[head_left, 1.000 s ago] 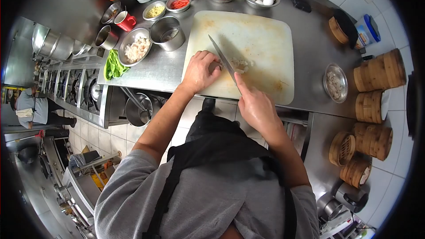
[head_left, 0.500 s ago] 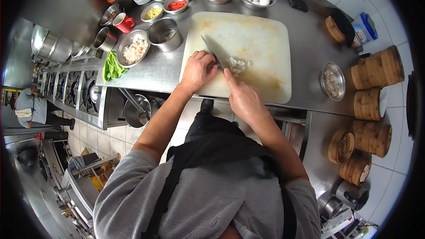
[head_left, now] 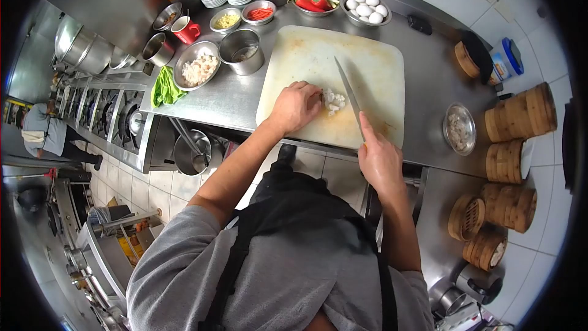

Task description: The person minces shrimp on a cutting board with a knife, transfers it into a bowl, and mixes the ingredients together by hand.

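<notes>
A kitchen knife (head_left: 349, 90) is in my right hand (head_left: 381, 160), closed round its handle, with the blade pointing up and left across the cutting board (head_left: 306, 43). The blade stands to the right of a small pile of chopped whitish pieces (head_left: 334, 102), perhaps shrimp, apart from it. My left hand (head_left: 298, 108) rests on the board at the left side of the pile. Its fingers are curled together at the pieces, and what lies under them is hidden.
Left of the board are a metal pot (head_left: 241, 52), a bowl of whitish chunks (head_left: 199, 68) and lettuce (head_left: 165, 88). Behind stand bowls of eggs (head_left: 367, 9) and vegetables (head_left: 313, 0). A shrimp-like bowl (head_left: 459, 129) and bamboo steamers (head_left: 520, 113) are right. Another person (head_left: 52, 135) stands far left.
The knife has moved right, away from my left hand to the far side of the chopped pieces. My left hand has shifted to the pile's left edge. The camera view has shifted slightly.
</notes>
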The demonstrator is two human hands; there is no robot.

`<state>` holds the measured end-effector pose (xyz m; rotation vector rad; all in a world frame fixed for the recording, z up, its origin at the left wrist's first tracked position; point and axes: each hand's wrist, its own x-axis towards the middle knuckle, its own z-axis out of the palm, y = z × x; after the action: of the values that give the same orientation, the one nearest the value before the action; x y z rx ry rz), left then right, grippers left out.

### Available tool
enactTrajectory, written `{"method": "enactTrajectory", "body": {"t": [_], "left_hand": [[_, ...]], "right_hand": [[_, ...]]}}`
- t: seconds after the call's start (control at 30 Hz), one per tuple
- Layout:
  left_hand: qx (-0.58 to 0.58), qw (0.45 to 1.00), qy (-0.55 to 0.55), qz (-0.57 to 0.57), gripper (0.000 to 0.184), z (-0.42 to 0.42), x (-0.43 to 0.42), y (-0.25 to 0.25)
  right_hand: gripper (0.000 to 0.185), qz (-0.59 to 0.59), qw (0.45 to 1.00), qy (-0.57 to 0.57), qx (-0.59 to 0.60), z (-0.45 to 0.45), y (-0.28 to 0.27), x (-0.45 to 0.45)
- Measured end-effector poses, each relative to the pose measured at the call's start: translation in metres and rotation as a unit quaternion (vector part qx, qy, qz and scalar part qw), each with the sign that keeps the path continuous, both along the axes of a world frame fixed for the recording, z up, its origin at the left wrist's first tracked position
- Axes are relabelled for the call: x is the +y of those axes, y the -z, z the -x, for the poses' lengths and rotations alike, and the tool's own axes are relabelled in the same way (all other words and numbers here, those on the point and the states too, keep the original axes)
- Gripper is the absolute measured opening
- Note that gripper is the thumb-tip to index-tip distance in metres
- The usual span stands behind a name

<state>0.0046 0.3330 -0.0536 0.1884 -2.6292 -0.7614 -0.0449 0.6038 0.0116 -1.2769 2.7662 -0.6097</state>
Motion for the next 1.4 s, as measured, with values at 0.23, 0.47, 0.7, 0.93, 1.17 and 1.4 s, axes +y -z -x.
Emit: {"method": "enactTrajectory", "body": {"t": [0.23, 0.47, 0.7, 0.93, 1.17, 1.4], "left_hand": [[0.058, 0.997, -0.037, -0.026, 0.029, 0.004, 0.009, -0.043], [-0.020, 0.996, -0.005, 0.090, 0.072, 0.045, 0.014, -0.055], [0.007, 0.994, 0.068, 0.084, 0.071, 0.072, -0.004, -0.054], [-0.013, 0.986, 0.119, 0.113, 0.069, 0.084, -0.013, -0.036], [-0.002, 0.979, 0.183, 0.088, 0.061, 0.072, -0.005, -0.056], [-0.005, 0.990, 0.068, 0.126, 0.033, 0.090, -0.051, -0.044]], "right_hand": [[0.074, -0.047, 0.996, 0.036, 0.072, -0.001, 0.001, -0.002], [0.058, -0.062, 0.991, 0.058, 0.106, -0.008, -0.006, -0.012], [0.050, -0.081, 0.988, 0.075, 0.112, -0.022, -0.016, -0.020], [0.050, -0.144, 0.976, 0.077, 0.144, -0.035, -0.029, -0.044], [0.049, -0.167, 0.967, 0.078, 0.178, -0.044, -0.035, -0.057], [0.049, -0.122, 0.981, 0.101, 0.114, -0.067, -0.047, -0.034]]}}
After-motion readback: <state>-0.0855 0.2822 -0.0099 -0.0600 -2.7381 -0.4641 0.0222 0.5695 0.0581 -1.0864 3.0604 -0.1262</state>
